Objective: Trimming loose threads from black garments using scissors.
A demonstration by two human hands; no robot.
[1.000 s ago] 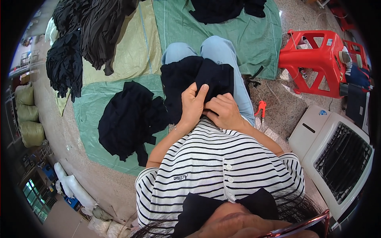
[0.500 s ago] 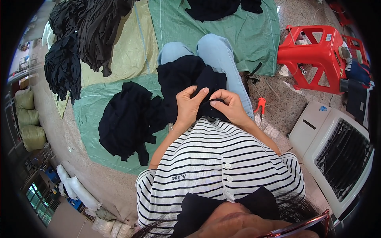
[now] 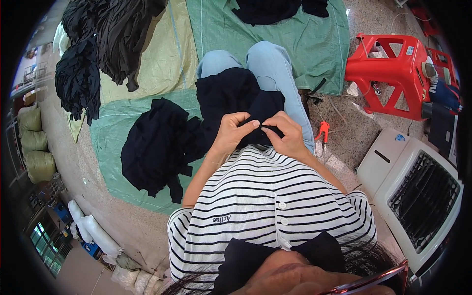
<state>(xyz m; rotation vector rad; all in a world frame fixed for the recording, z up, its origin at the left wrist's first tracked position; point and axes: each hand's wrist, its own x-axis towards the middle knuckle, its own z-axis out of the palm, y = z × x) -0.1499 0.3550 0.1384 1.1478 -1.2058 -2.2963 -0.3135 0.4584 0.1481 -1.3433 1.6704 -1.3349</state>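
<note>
A dark navy piece of knit-looking fabric (image 3: 228, 91) lies across my lap, over light blue jeans (image 3: 270, 64). My left hand (image 3: 234, 131) pinches its edge between thumb and forefinger. Right beside it, my right hand (image 3: 285, 132) pinches the same fabric edge, the two sets of fingertips nearly meeting. The fabric hangs below and beyond my fingers; whatever is between the tips is too small to make out. To the left, a heap of dark fabric (image 3: 152, 147) rests on a green woven sheet (image 3: 110, 169), close to the cloth on my lap.
Dark garments (image 3: 81, 73) are piled at the far left on a yellowish sheet (image 3: 164, 59). More dark cloth (image 3: 268, 11) lies at the far end. On the right stand a red plastic stool (image 3: 386, 69) and a white air cooler (image 3: 388, 157). A red air gun (image 3: 322, 132) is near my right knee.
My hands have shifted slightly, with the fingertips drawn closer together and lower on the fabric edge. The cloth beyond my right hand now spreads flatter.
</note>
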